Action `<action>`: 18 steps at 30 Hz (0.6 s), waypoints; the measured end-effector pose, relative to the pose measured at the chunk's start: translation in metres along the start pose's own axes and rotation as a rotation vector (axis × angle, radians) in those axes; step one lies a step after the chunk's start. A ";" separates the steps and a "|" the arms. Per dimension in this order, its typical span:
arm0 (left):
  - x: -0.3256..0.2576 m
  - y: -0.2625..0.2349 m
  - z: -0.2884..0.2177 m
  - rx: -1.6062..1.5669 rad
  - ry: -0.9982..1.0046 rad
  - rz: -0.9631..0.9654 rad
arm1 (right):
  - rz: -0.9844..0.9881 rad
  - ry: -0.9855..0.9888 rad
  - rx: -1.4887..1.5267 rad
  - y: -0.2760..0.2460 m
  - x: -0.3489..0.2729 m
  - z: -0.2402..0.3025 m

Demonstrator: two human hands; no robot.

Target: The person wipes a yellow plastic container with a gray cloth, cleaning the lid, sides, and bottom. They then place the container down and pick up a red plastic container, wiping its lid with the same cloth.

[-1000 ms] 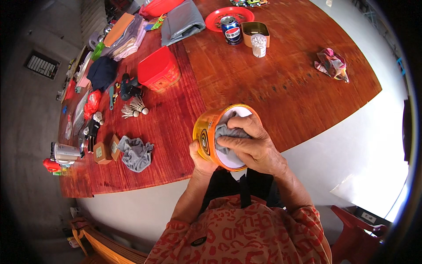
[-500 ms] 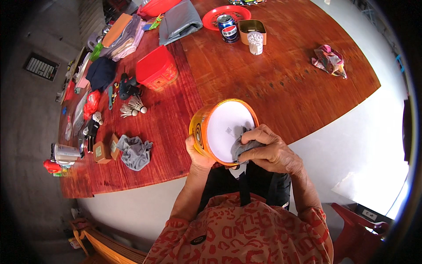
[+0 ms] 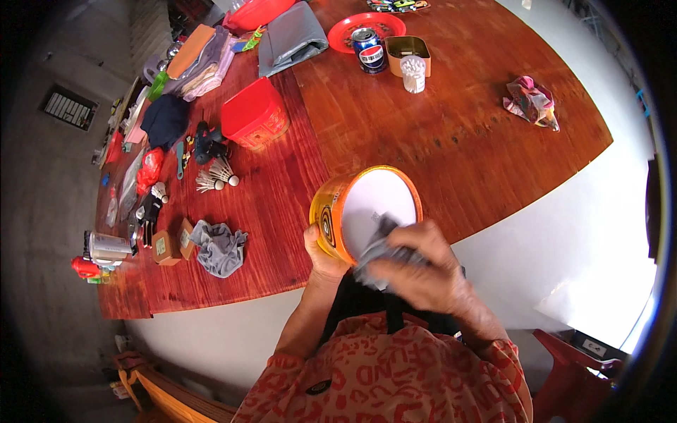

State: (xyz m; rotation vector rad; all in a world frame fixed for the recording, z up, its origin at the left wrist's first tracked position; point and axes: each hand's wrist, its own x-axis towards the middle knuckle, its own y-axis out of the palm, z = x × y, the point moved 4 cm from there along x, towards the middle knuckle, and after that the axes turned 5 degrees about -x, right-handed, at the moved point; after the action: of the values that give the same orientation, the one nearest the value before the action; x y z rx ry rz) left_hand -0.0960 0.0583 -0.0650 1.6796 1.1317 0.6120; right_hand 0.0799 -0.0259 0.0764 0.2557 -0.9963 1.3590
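Observation:
A round orange-and-yellow tub (image 3: 329, 204) is held up off the near table edge, its flat white end facing me. My left hand (image 3: 323, 255) grips the tub's left side from below, thumb along the wall. In my right hand (image 3: 427, 264) is a crumpled grey cloth (image 3: 384, 247), pressed at or just in front of the lower part of the white face. That hand is smeared by motion, so exact contact is hard to judge. A small dark printed mark shows on the white face beside the cloth.
Left on the wooden table (image 3: 451, 134) lie another grey cloth (image 3: 220, 248), small brown boxes (image 3: 166, 248), shuttlecocks (image 3: 217, 175), a power drill (image 3: 209, 143) and a red container (image 3: 255, 116). Farther back stand a drink can (image 3: 369, 53), a cotton swab jar (image 3: 414, 75) and a crumpled wrapper (image 3: 532, 104).
My right hand has swept the grey cloth down and left across the white face toward its lower rim. The tub sits slightly lower and to the right, still in my left hand.

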 end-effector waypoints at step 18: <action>0.002 0.008 0.001 0.154 0.050 -0.007 | -0.237 0.143 -0.323 0.024 0.028 -0.056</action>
State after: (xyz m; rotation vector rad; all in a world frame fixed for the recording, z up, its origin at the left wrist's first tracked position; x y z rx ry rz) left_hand -0.0907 0.0591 -0.0585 1.7991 1.2469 0.5775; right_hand 0.0801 0.0374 0.0546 0.0304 -1.0135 0.9709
